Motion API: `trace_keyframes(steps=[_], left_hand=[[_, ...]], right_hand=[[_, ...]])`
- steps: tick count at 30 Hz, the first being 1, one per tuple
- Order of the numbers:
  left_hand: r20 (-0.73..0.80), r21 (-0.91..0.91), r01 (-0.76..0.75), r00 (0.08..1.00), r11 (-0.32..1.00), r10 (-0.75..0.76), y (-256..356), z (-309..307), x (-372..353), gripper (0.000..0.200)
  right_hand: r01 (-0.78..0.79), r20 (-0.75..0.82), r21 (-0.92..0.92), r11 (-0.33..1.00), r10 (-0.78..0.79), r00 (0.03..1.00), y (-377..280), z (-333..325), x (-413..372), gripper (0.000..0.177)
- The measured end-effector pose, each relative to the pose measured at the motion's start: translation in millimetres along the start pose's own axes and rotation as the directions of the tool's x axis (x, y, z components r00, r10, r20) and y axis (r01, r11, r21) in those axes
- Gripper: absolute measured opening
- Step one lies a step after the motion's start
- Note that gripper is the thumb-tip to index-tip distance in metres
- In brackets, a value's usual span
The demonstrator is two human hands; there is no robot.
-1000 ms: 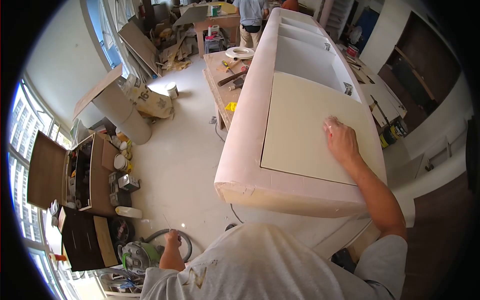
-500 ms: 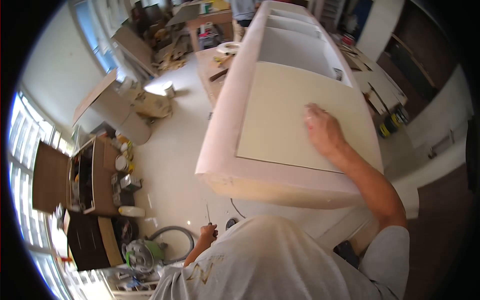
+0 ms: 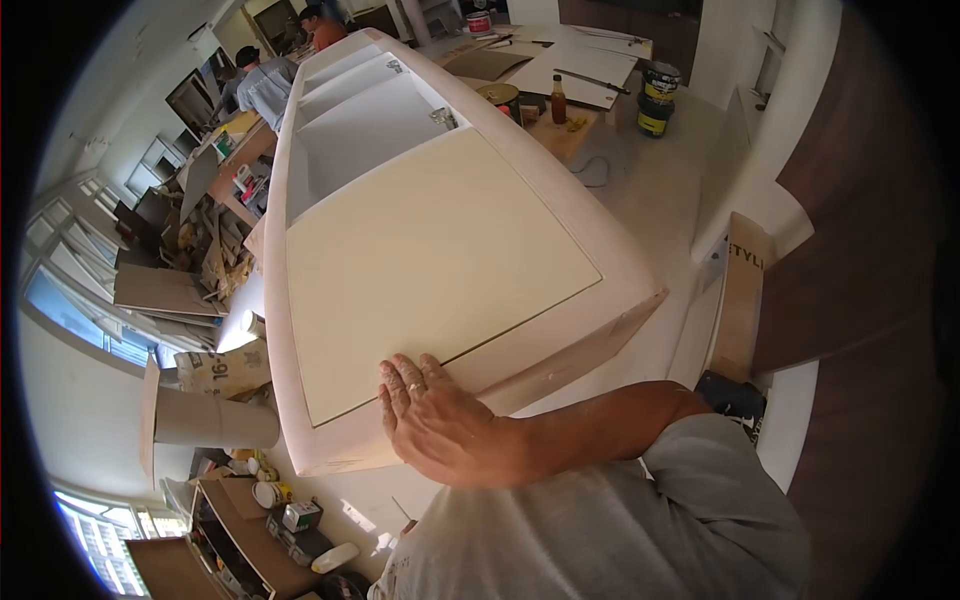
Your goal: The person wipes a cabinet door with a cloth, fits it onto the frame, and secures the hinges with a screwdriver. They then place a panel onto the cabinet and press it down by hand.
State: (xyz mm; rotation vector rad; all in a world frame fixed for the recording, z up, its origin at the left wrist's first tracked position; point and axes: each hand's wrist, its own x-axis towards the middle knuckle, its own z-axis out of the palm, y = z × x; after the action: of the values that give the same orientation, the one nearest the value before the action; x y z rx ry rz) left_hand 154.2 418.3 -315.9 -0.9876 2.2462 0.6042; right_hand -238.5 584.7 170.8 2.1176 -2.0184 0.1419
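Observation:
My right hand (image 3: pixel 440 420) lies with fingers stretched out across the near edge of a cream door panel (image 3: pixel 430 265), over the seam with the pinkish frame of a long cabinet (image 3: pixel 620 250). The panel sits inside the frame of this cabinet, which lies on its back. Beyond it are open white compartments, with a metal hinge (image 3: pixel 442 118) on the inner wall. Low by my shirt, a sliver of my left hand (image 3: pixel 408 526) shows beside the thin shaft of a screwdriver (image 3: pixel 400 508). My shirt hides most of that hand.
Behind the cabinet stand a person in grey (image 3: pixel 266 92) and another in orange (image 3: pixel 326 36). Right of it, a worktable (image 3: pixel 570 62) holds boards, a can and a bottle (image 3: pixel 558 100). Black buckets (image 3: pixel 655 100) stand on the floor. Toolboxes and a paper sack (image 3: pixel 222 370) are at left.
My right hand has slid from the middle of the panel to its near edge. The view has turned right, and my left hand is now mostly hidden behind my shirt.

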Motion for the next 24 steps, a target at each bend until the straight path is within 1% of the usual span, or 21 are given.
trace_keyframes(steps=[3,5,6,7,8,9,10,12,14,15,16,17,18,19,21,22,24], left_hand=[[-0.078,0.018,-0.061,0.995,0.998,0.062,-1.4,-12.9,-4.7,0.019],[-0.152,-0.082,-0.06,0.987,0.995,0.047,-4.9,-10.1,-10.1,0.018],[-0.095,-0.455,0.058,0.989,0.888,-0.114,5.0,-21.9,-15.5,0.016],[-0.033,-0.825,0.129,0.961,0.55,-0.275,27.8,-46.4,-28.4,0.014],[0.028,-0.978,0.111,0.905,0.174,-0.424,55.6,-75.9,-44.0,0.015],[0.148,-0.984,0.176,0.863,0.013,-0.484,71.8,-103.9,-51.6,0.015],[0.27,-0.963,0.224,0.814,-0.15,-0.514,74.9,-115.6,-52.8,0.016],[0.308,-0.948,0.213,0.803,-0.238,-0.51,52.1,-112.5,-45.5,0.017],[0.35,-0.928,0.225,0.797,-0.296,-0.492,21.5,-109.2,-30.9,0.018],[0.35,-0.927,0.224,0.804,-0.301,-0.48,7.3,-107.3,-22.8,0.018],[0.349,-0.926,0.223,0.812,-0.303,-0.468,-10.0,-105.4,-14.0,0.018],[0.348,-0.926,0.226,0.818,-0.301,-0.457,-29.9,-106.3,-7.0,0.018],[0.352,-0.919,0.232,0.848,-0.318,-0.397,-48.6,-109.8,-4.1,0.017],[0.344,-0.927,0.239,0.85,-0.291,-0.399,-70.0,-115.0,4.4,0.017],[0.345,-0.931,0.255,0.849,-0.263,-0.399,-110.9,-113.1,17.0,0.017],[0.377,-0.919,0.284,0.837,-0.273,-0.397,-134.6,-116.3,22.6,0.016],[0.374,-0.921,0.278,0.829,-0.273,-0.416,-176.1,-127.3,29.9,0.016]], right_hand=[[0.011,0.0,0.054,0.998,-0.011,1.0,5.5,-0.5,-1.2,0.055],[0.041,-0.007,0.104,0.994,-0.04,0.999,12.8,-1.0,-0.5,0.055],[0.044,-0.007,0.121,0.992,-0.043,0.999,15.5,-5.1,0.8,0.053],[0.056,-0.015,0.144,0.988,-0.054,0.998,16.6,-5.9,2.9,0.052],[0.063,-0.02,0.164,0.984,-0.061,0.998,16.3,-5.8,6.0,0.05],[0.066,-0.021,0.178,0.982,-0.063,0.998,15.4,-7.3,10.9,0.049],[0.053,0.051,0.182,0.982,-0.063,0.997,13.9,-14.9,18.1,0.048],[0.013,0.193,0.177,0.984,-0.048,0.98,7.2,-33.5,35.7,0.045],[-0.025,0.139,0.296,0.955,-0.018,0.99,0.9,-36.1,52.9,0.043],[-0.046,0.112,0.351,0.935,0.007,0.994,-2.3,-34.6,61.8,0.042],[0.007,0.0,0.28,0.96,-0.007,1.0,-7.2,-25.2,72.2,0.038],[-0.027,0.004,0.28,0.96,0.027,1.0,-12.4,-18.4,83.4,0.036],[-0.07,0.013,0.284,0.956,0.069,0.998,-17.4,-14.9,94.9,0.035],[-0.109,0.023,0.274,0.956,0.107,0.994,-18.3,-13.9,108.8,0.034],[-0.094,-0.068,0.267,0.959,0.116,0.991,-10.4,3.6,135.6,0.03],[-0.091,-0.116,0.278,0.956,0.127,0.985,-10.4,14.7,148.9,0.028],[-0.277,-0.079,0.333,0.901,0.32,0.944,-7.3,22.8,177.4,0.027]])
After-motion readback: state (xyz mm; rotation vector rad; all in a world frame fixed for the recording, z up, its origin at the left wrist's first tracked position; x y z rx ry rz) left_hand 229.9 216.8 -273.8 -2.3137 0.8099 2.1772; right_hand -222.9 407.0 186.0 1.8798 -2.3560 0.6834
